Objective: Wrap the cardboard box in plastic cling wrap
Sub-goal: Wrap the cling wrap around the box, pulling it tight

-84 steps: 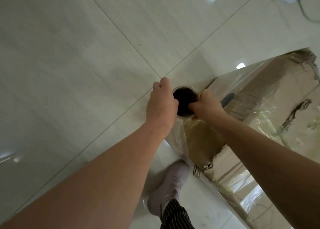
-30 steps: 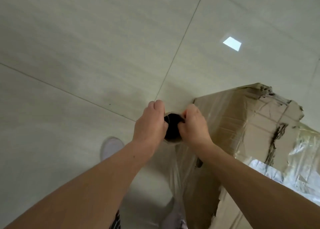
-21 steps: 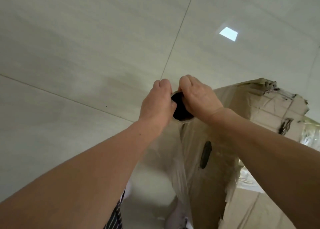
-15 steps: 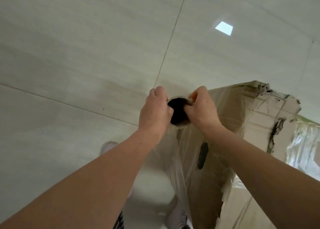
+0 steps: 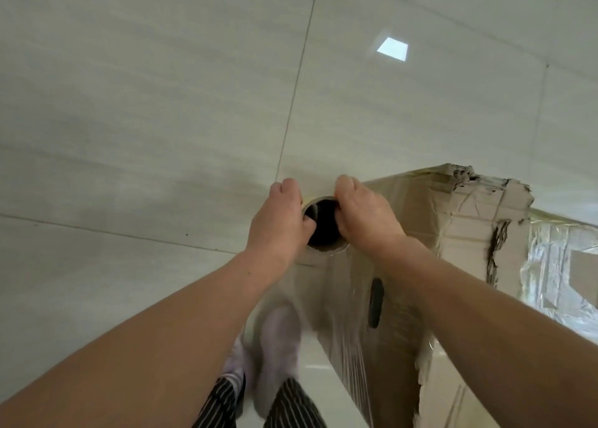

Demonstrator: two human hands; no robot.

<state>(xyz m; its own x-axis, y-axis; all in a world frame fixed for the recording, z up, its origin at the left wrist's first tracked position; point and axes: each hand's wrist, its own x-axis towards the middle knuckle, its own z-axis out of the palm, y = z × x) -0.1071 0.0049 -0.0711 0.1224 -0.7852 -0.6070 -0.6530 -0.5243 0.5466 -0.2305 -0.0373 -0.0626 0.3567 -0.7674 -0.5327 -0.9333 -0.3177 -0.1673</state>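
Observation:
A tall torn cardboard box [image 5: 453, 220] stands at the right, its near side covered with clear cling wrap [image 5: 343, 327] and showing a dark handle slot. The cling wrap roll [image 5: 323, 230] is held upright, and I look down into its dark hollow core. My left hand [image 5: 278, 223] grips the roll's top rim from the left with the thumb inside the core. My right hand [image 5: 365, 214] grips the rim from the right. A sheet of film runs from the roll down along the box's near corner.
Pale glossy floor tiles [image 5: 145, 104] with thin joints fill the left and top. My feet in light socks [image 5: 275, 356] and striped trouser legs stand just left of the box. Crumpled wrap [image 5: 556, 272] covers the box's right side.
I have walked along the box with the roll held in both hands; the box corner now lies farther right and my feet show below the roll. Both hands keep their grip on the rim.

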